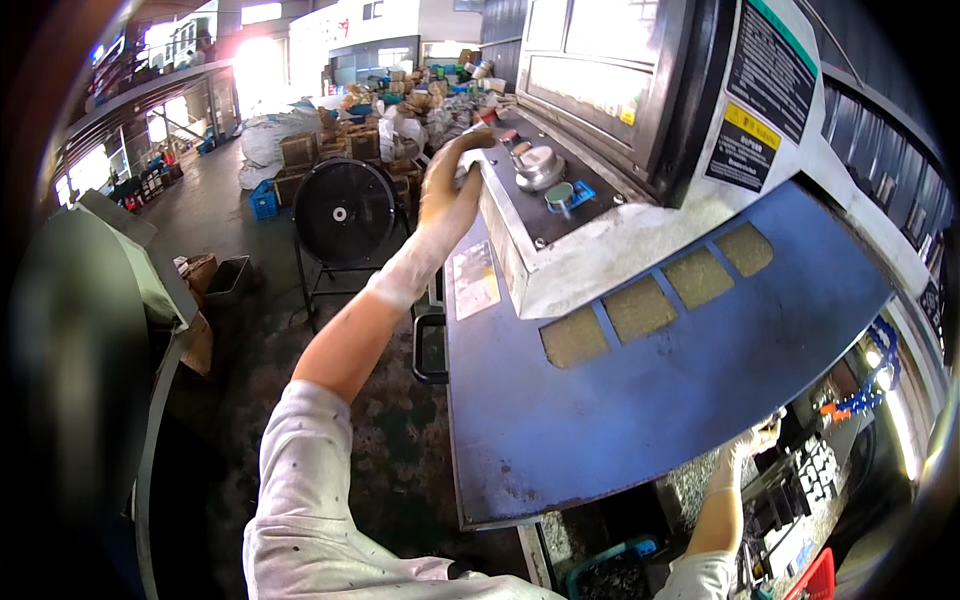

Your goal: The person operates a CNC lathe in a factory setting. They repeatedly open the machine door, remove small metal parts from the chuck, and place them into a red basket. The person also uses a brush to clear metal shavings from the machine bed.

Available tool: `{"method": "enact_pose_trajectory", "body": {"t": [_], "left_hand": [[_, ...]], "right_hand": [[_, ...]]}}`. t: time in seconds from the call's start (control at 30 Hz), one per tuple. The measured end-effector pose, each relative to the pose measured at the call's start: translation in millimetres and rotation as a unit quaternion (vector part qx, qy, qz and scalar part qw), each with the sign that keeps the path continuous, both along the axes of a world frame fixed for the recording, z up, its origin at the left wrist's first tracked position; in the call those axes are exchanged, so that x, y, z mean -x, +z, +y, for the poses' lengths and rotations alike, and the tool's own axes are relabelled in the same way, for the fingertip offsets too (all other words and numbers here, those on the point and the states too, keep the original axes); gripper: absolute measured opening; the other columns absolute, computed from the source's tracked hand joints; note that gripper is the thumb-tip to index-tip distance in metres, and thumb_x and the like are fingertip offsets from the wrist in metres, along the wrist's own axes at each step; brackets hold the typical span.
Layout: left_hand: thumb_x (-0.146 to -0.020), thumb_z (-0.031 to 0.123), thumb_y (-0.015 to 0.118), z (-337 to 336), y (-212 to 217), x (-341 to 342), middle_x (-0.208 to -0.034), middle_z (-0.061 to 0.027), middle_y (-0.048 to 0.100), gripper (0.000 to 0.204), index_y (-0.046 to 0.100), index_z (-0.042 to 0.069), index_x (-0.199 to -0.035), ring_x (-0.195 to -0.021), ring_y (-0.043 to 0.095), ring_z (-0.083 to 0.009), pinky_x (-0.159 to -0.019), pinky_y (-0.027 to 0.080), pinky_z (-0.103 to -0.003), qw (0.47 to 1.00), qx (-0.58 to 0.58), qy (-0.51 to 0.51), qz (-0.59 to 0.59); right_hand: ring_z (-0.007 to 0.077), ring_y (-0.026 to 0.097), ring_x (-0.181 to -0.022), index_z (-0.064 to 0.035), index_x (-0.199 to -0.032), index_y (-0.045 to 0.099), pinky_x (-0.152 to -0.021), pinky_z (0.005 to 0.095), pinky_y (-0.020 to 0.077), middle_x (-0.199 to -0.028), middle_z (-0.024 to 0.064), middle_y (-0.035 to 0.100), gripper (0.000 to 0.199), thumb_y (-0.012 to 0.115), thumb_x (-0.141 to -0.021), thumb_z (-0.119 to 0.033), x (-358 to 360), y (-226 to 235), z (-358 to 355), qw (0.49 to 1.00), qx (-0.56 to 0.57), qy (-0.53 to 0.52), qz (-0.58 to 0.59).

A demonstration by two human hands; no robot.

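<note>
My left hand (452, 190), in a pale glove, reaches forward to the grey control box (590, 245) of a machine. Its fingers curl over the near left corner of the box, with the thumb below them, closed on that edge. Beside the fingertips, the dark panel carries a round silver knob (540, 168) and a green-topped switch (560, 195). My right hand (757, 440), also gloved, is low on the right at the lower edge of the blue machine cover (640, 400). Its fingers are bent together; what they hold, if anything, is too small to make out.
A black drum fan (345, 215) stands at the left, with cartons and sacks (400, 130) piled behind. Metal fixtures (800, 485) and blue segmented hoses (880, 365) lie near my right hand. A red bin (815, 578) and a teal crate (610, 565) stand below.
</note>
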State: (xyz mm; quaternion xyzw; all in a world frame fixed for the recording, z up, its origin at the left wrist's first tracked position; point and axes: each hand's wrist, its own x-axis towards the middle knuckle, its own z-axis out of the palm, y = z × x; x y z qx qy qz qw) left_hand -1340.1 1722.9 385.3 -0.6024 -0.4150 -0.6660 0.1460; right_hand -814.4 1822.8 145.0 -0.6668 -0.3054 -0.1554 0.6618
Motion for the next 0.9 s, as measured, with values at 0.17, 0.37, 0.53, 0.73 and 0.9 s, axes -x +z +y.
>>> {"method": "enact_pose_trajectory", "body": {"t": [0.17,0.37,0.53,0.73,0.9], "left_hand": [[-0.065,-0.011,0.037,57,23,13,-0.083,-0.0086,0.059,0.041,0.053,0.007,-0.098,-0.084,0.054,-0.0253,-0.082,0.036,-0.032,0.979,0.095,0.075,0.161],[-0.062,-0.010,0.040,86,29,24,-0.071,-0.0076,0.061,0.039,0.058,0.007,-0.092,-0.066,0.058,-0.0224,-0.077,0.040,-0.028,0.969,0.071,0.135,0.194],[-0.061,-0.007,0.043,5,6,2,-0.113,-0.0148,0.045,0.058,0.040,0.011,-0.116,-0.105,0.039,-0.0318,-0.092,0.027,-0.039,0.986,0.000,0.090,0.139],[-0.080,0.023,0.047,-35,18,-69,-0.087,-0.0174,0.056,0.025,0.058,0.003,-0.092,-0.089,0.050,-0.0328,-0.083,0.035,-0.038,0.988,-0.016,0.043,0.148],[-0.082,0.028,0.045,-19,23,-70,-0.088,-0.0191,0.057,0.032,0.057,0.000,-0.093,-0.086,0.052,-0.0318,-0.078,0.038,-0.035,0.984,0.097,0.019,0.147]], "right_hand": [[0.0268,0.045,-0.096,0.0014,-0.107,0.041,-0.080,0.0354,0.0408,-0.106,0.0162,0.040,0.052,0.048,-0.079,-0.041,-4,4,-5,0.995,-0.032,0.083,0.040],[0.0220,0.050,-0.087,0.0023,-0.103,0.042,-0.076,0.0306,0.0421,-0.101,0.0156,0.046,0.044,0.047,-0.081,-0.035,-13,-8,8,0.979,-0.148,0.106,-0.090],[0.0248,0.045,-0.092,0.0014,-0.107,0.041,-0.078,0.0347,0.0391,-0.100,0.0176,0.042,0.041,0.051,-0.080,-0.028,9,3,-2,0.996,-0.035,0.073,0.035],[0.0281,0.051,-0.077,-0.0003,-0.094,0.054,-0.073,0.0376,0.0394,-0.086,0.0160,0.053,0.028,0.053,-0.077,-0.022,-12,24,-30,0.987,0.004,0.018,-0.162],[0.0326,0.041,-0.094,-0.0027,-0.097,0.051,-0.083,0.0393,0.0338,-0.098,0.0170,0.048,0.031,0.054,-0.071,-0.019,18,5,-100,0.949,0.022,0.187,-0.252]]}}
